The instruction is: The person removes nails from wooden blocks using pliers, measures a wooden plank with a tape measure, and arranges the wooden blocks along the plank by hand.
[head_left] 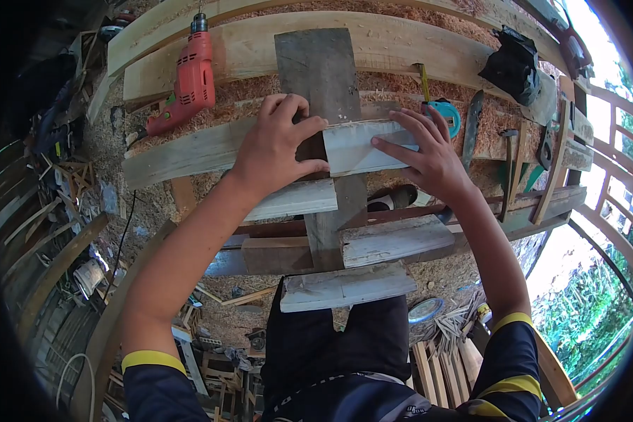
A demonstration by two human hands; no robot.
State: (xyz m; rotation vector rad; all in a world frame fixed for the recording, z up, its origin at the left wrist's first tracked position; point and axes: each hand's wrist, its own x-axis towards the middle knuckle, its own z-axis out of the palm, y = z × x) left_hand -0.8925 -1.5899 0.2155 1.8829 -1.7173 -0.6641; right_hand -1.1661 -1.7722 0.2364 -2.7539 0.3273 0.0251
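A short white-painted board (362, 149) lies across a grey upright plank (316, 70) on the workbench. My left hand (278, 144) is at its left end, fingers curved and apart, the fingertips close to its edge; whether they touch is hard to tell. My right hand (429, 151) rests with spread fingers on the board's right part. Nearer to me lie other whitish boards: one under my left forearm (295, 199), one at the right (397, 240) and one by my lap (348, 286).
A red drill (191, 77) lies at the upper left. A turquoise tape measure (443, 118), a dark flat blade (472, 130), a black bag (512, 67) and a hammer (508, 158) are on the right. Wood shavings (246, 90) surround long planks.
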